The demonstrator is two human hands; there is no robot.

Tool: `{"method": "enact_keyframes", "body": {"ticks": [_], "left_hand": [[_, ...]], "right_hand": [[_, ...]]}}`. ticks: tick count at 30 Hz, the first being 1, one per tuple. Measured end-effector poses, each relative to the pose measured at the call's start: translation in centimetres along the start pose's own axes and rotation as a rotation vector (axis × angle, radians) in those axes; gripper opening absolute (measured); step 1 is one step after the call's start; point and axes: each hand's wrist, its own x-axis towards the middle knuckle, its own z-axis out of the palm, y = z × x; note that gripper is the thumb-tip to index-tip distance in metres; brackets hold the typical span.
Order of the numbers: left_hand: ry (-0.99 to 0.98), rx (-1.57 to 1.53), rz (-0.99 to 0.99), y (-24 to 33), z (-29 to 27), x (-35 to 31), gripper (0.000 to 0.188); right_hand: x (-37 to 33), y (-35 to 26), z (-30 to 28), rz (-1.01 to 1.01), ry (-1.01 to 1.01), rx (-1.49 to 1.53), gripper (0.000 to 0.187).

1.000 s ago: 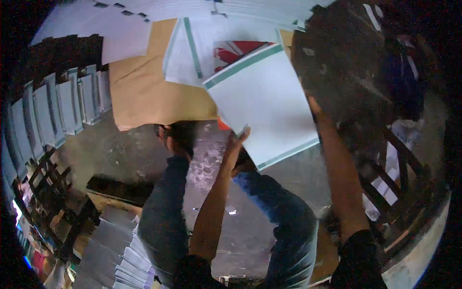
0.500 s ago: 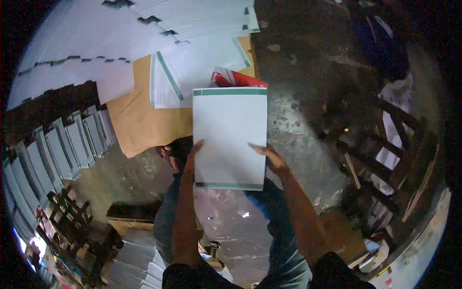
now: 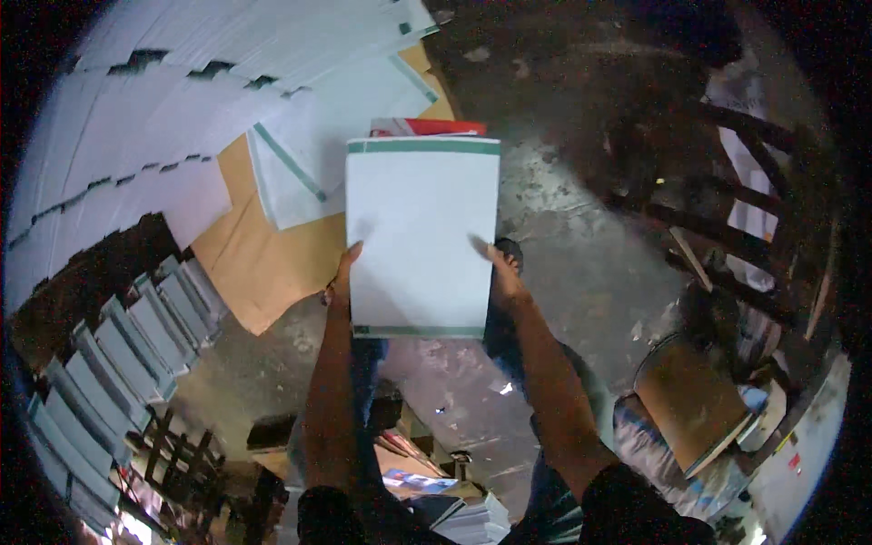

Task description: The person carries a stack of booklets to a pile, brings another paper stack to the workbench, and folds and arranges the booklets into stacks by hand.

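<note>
The left hand [image 3: 343,272] and right hand [image 3: 507,277] hold the white paper [image 3: 422,236] by its sides, thumbs on top. It is up over the rough gray floor [image 3: 581,291]. It is flat, smooth and oblong, with a green stripe at each end. Something shiny and red [image 3: 445,126] peeks out past its top. Farther out lies crinkly brown paper [image 3: 272,282].

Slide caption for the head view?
Left hand and right hand hold white, green-banded paper by its sides, brown sheet lying to the left.
</note>
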Motion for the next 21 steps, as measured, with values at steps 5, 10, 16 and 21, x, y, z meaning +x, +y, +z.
{"method": "enact_keyframes", "body": {"ticks": [5,10,16,21], "left_hand": [[0.045,-0.297,-0.002,0.8,1.9,-2.3,0.054],[0.030,-0.221,-0.115,-0.8,8.5,-7.2,0.055],[0.041,-0.050,-0.438,3.0,9.6,-20.9,0.055],[0.031,0.137,-0.547,5.5,22.5,-28.7,0.061]], "right_hand": [[-4.9,-1.3,2.6,-0.003,-0.095,-0.306,0.047],[-12.2,-1.5,-0.5,-0.067,0.054,-0.233,0.045],[-27.9,-2.7,5.4,0.074,0.114,-0.074,0.042],[-43.1,-8.3,3.8,0.118,0.157,0.039,0.037]]}}
